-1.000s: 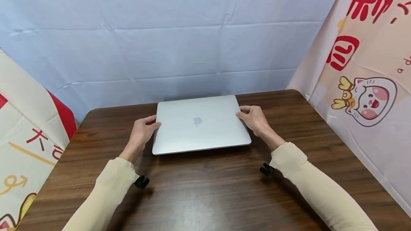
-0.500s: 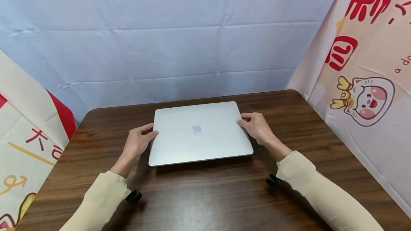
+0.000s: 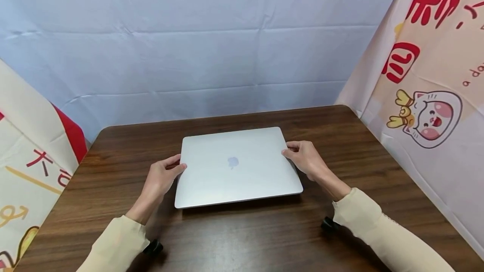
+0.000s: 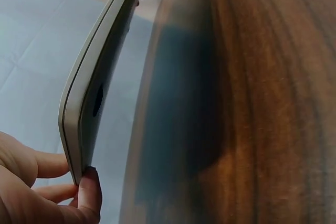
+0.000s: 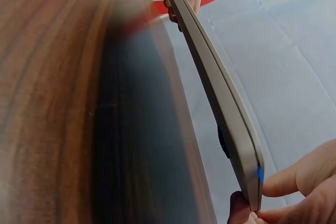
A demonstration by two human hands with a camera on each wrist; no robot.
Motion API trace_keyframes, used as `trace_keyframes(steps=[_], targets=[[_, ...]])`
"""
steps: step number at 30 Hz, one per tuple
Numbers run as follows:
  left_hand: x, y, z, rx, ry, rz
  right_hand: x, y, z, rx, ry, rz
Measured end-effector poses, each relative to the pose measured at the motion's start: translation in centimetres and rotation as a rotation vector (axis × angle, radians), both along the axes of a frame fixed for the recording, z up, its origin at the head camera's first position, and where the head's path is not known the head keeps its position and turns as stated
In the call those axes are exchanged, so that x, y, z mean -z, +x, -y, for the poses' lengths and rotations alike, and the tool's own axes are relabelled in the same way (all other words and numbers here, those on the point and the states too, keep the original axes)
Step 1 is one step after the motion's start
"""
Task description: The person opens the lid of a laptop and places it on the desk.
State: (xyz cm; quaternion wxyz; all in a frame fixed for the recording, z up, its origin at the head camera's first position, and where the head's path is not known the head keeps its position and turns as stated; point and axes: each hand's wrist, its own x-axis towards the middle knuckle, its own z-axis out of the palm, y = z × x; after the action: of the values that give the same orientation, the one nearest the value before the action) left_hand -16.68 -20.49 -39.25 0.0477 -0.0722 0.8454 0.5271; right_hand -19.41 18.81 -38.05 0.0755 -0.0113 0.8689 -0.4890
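A closed silver laptop [image 3: 234, 179] with an apple logo on its lid is held level by both hands above the table [image 3: 234, 238]. My left hand [image 3: 161, 177] pinches its left edge, thumb on the lid and fingers beneath. On the opposite edge my right hand [image 3: 305, 160] grips the same way. Both wrist views show a gap between the laptop's underside and the tabletop; a dark round foot shows on the base in the left wrist view. In the right wrist view the laptop [image 5: 226, 103] has the right fingers at its near corner, the left hand at its far end.
A pale cloth [image 3: 211, 45] hangs behind the table's back edge. Printed cloths with red characters and cartoon figures stand at the left [image 3: 34, 171] and right [image 3: 427, 95]. Black wrist cameras sit under both cuffs.
Both hands have drawn the laptop from the table's back edge toward me. It stays closed and gripped at both sides.
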Motion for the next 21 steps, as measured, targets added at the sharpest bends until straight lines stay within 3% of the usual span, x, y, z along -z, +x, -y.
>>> trace_keyframes(steps=[11, 21], targets=[[0.8, 1.6, -0.5, -0.018, -0.002, -0.012, 0.8, 1.7, -0.5, -0.015, 0.073, -0.016], [1.8, 2.8, -0.6, -0.012, -0.008, -0.02, 1.6, 2.7, -0.6, -0.021, 0.051, -0.004]])
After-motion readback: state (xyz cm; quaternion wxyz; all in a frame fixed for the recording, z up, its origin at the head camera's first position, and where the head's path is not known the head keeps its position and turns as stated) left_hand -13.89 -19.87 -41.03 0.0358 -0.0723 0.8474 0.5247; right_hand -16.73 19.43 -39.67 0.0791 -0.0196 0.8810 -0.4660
